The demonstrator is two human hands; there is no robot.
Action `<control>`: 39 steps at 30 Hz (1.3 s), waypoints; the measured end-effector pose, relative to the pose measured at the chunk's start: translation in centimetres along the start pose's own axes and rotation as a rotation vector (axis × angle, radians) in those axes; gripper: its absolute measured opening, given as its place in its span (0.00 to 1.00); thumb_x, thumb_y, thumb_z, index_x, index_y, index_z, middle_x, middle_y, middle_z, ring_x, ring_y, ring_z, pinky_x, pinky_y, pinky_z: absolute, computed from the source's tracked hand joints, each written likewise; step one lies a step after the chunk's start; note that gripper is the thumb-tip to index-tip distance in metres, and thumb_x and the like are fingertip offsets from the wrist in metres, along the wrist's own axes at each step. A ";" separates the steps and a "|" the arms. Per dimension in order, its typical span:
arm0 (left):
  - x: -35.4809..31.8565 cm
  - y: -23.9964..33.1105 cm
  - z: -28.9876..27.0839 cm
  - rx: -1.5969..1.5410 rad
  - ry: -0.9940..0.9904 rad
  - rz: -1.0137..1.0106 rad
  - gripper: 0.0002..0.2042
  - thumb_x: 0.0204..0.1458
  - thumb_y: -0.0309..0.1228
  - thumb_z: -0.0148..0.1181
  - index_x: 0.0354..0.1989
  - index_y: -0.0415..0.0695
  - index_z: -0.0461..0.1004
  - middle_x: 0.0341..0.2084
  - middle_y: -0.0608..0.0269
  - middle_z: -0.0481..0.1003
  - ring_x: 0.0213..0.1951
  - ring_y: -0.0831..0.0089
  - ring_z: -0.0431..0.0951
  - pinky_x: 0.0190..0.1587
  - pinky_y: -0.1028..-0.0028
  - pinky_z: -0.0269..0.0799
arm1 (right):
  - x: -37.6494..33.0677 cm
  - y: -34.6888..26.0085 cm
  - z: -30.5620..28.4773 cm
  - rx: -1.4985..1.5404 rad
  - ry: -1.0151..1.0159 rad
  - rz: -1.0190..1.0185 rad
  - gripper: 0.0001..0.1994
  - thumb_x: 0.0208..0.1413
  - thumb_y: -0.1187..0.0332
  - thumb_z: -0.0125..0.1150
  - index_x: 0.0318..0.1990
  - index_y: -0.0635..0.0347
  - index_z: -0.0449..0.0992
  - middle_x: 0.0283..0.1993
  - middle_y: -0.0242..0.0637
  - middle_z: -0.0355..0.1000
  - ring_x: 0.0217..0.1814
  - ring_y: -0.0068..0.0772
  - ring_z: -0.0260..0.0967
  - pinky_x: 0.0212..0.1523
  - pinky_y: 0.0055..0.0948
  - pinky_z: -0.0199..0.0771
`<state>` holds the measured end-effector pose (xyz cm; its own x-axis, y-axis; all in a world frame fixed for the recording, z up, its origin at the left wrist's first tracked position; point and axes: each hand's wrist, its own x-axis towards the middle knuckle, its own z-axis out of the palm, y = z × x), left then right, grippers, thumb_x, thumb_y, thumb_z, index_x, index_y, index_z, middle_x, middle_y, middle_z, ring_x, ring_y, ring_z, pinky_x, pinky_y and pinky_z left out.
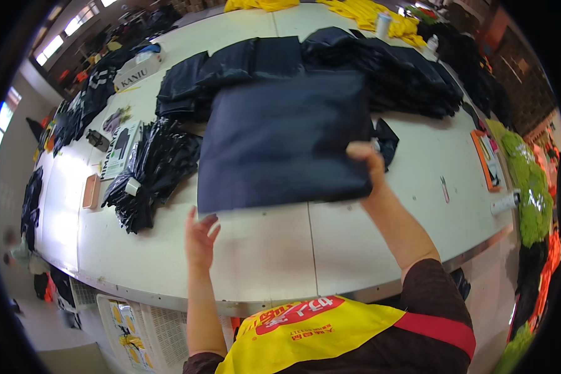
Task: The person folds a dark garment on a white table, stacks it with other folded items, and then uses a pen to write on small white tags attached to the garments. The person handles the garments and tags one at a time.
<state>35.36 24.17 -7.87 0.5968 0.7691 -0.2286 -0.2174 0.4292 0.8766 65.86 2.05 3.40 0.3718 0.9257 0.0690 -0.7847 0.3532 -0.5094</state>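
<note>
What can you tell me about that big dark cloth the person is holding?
The cloth is a dark navy piece, folded flat into a rough rectangle, smooth and slightly shiny like thin woven fabric. It lies over the white table, its far edge against the stacks of dark clothes. The right hand grips its right edge near the lower corner. The left hand is open just below its lower left corner; whether it touches is hard to tell. No seams or labels show.

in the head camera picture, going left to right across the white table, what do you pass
Small tan rectangular tray → heap of crumpled black plastic bags → open left hand → large folded dark navy fabric piece → right hand gripping its corner → orange clipboard.
</note>
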 end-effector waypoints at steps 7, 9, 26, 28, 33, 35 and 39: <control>-2.0 -8.2 -3.5 1.591 0.125 0.523 0.27 0.47 0.38 0.60 0.53 0.37 0.64 0.53 0.43 0.63 0.58 0.49 0.59 0.60 0.53 0.50 | 21.5 -8.8 -0.2 0.083 -0.138 -0.449 0.12 0.50 0.69 0.58 0.42 0.61 0.72 0.43 0.39 0.73 0.46 0.40 0.71 0.56 0.48 0.67; -2.1 -7.6 -3.8 1.595 0.156 0.511 0.24 0.47 0.39 0.60 0.50 0.39 0.67 0.54 0.46 0.64 0.58 0.51 0.60 0.61 0.54 0.50 | 26.6 -6.2 -1.0 -0.002 0.020 -0.526 0.13 0.51 0.69 0.60 0.43 0.62 0.70 0.41 0.37 0.73 0.44 0.39 0.71 0.50 0.43 0.73; 0.3 -7.0 -8.8 1.229 0.244 0.602 0.31 0.43 0.34 0.64 0.57 0.40 0.61 0.56 0.44 0.61 0.60 0.50 0.57 0.62 0.56 0.49 | 7.5 17.0 -6.8 -0.691 0.292 0.607 0.13 0.56 0.64 0.55 0.46 0.60 0.70 0.35 0.36 0.75 0.34 0.24 0.72 0.31 0.22 0.73; 4.0 -3.8 -13.5 1.260 0.582 0.731 0.39 0.40 0.34 0.68 0.61 0.40 0.55 0.60 0.44 0.55 0.63 0.49 0.52 0.64 0.57 0.46 | 1.5 19.9 -7.2 -0.669 0.386 0.740 0.13 0.58 0.66 0.52 0.47 0.62 0.69 0.38 0.37 0.74 0.35 0.24 0.72 0.30 0.22 0.73; 9.7 10.7 -21.4 1.368 0.885 0.926 0.45 0.34 0.50 0.70 0.62 0.47 0.56 0.61 0.46 0.52 0.64 0.47 0.46 0.63 0.50 0.43 | -0.5 23.5 -5.1 -0.942 0.354 0.786 0.14 0.58 0.66 0.51 0.49 0.63 0.69 0.40 0.38 0.73 0.39 0.24 0.72 0.34 0.22 0.72; 11.1 15.0 -21.8 1.699 0.690 0.728 0.45 0.32 0.57 0.67 0.61 0.50 0.58 0.62 0.50 0.52 0.65 0.47 0.44 0.62 0.46 0.39 | 3.5 24.7 -2.8 -1.154 0.271 0.696 0.15 0.58 0.66 0.51 0.49 0.64 0.69 0.39 0.38 0.73 0.39 0.24 0.71 0.35 0.22 0.71; 14.7 20.5 -23.1 1.515 0.508 0.545 0.34 0.40 0.62 0.57 0.53 0.52 0.71 0.56 0.52 0.64 0.65 0.52 0.48 0.62 0.43 0.34 | 12.9 28.9 4.0 -1.303 0.024 0.397 0.15 0.57 0.66 0.53 0.47 0.67 0.69 0.38 0.36 0.73 0.38 0.25 0.71 0.37 0.24 0.70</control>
<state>21.86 55.16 -3.04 0.3510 0.8572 0.3769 0.7643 -0.4948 0.4135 45.99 24.69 -6.97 0.2516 0.9268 -0.2789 0.1879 -0.3295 -0.9253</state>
